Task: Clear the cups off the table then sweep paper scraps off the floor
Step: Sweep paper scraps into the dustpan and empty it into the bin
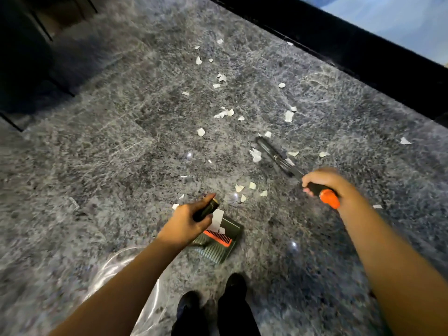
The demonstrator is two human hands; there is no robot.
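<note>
Several white paper scraps (pixel 224 113) lie scattered over the grey speckled floor ahead of me. My left hand (pixel 188 220) grips the dark handle of a grey-green dustpan (pixel 219 241) that stands on the floor just in front of my feet, with a few white scraps and an orange comb strip in its tray. My right hand (pixel 326 184) grips the black and orange handle of a broom (pixel 276 154), whose dark head rests on the floor among scraps up and left of that hand.
My two dark shoes (pixel 218 306) stand at the bottom middle. A black skirting band (pixel 363 59) runs along the wall at the upper right. Dark furniture legs (pixel 36 27) stand at the upper left. A lone scrap (pixel 405 141) lies far right.
</note>
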